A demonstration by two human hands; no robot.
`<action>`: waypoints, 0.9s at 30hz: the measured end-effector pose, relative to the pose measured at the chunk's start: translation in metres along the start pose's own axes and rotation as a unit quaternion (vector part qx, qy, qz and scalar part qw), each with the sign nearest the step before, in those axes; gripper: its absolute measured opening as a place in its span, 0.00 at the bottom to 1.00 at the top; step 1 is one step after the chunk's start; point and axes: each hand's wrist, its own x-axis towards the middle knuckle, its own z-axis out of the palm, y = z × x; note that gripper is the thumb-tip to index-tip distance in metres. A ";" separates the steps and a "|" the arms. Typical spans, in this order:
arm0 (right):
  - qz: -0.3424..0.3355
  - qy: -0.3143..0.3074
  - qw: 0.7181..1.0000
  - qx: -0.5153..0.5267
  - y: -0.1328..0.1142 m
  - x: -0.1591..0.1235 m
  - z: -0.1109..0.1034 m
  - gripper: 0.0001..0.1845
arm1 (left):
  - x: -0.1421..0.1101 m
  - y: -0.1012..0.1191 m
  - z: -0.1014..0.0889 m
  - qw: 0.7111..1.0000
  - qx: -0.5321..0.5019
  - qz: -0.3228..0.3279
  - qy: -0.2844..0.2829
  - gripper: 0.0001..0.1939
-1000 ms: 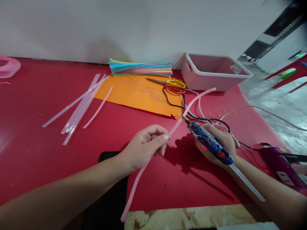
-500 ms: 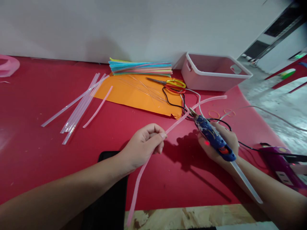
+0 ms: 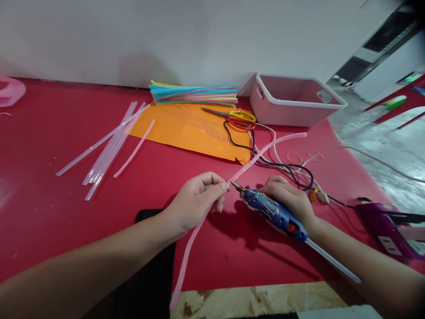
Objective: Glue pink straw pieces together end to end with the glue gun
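My left hand (image 3: 202,199) pinches a long pink pipe cleaner (image 3: 262,153) near its middle. One end curves up to the right, and the other hangs down over the table's front edge. A blue glue gun (image 3: 272,210) is in the grip of my right hand (image 3: 288,197), with a clear glue stick (image 3: 334,260) sticking out of its back. The metal nozzle points left and lies at the pipe cleaner, close to my left fingertips; I cannot tell if it touches. A shorter pink pipe cleaner (image 3: 134,148) lies on the red table (image 3: 59,221).
Clear glue sticks (image 3: 109,150) lie on the left. Behind are an orange envelope (image 3: 186,133), scissors (image 3: 232,116), a bundle of coloured pipe cleaners (image 3: 194,94) and a pink bin (image 3: 299,110). Cords (image 3: 292,166) run right to a purple power strip (image 3: 381,226). A black tray-like object (image 3: 149,270) sits under my left arm.
The glue gun first shifted slightly right along the pipe cleaner, then swung left and down, bringing its nozzle beside my left fingertips. My left hand has moved slightly left, still holding the pipe cleaner.
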 end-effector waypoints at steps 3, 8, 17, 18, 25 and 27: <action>0.004 -0.004 1.000 -0.006 0.000 0.000 0.000 0.03 | 0.001 0.000 0.000 1.000 -0.002 -0.007 0.006 0.09; -0.004 -0.002 1.000 -0.016 0.000 0.002 0.000 0.04 | 0.001 0.001 0.000 1.000 0.002 -0.008 0.009 0.09; 0.002 -0.009 1.000 -0.011 0.001 0.001 0.000 0.05 | 0.000 0.000 0.000 1.000 0.010 -0.022 0.018 0.09; 0.003 -0.010 1.000 -0.009 0.001 0.001 0.000 0.05 | 0.000 0.000 0.000 1.000 0.009 -0.021 0.017 0.09; 0.006 -0.005 1.000 -0.019 -0.001 0.003 -0.001 0.04 | 0.001 0.000 0.000 1.000 -0.003 -0.009 0.013 0.07; 0.006 -0.003 1.000 -0.015 -0.001 0.003 0.000 0.04 | 0.000 -0.001 0.000 1.000 -0.005 -0.005 0.013 0.08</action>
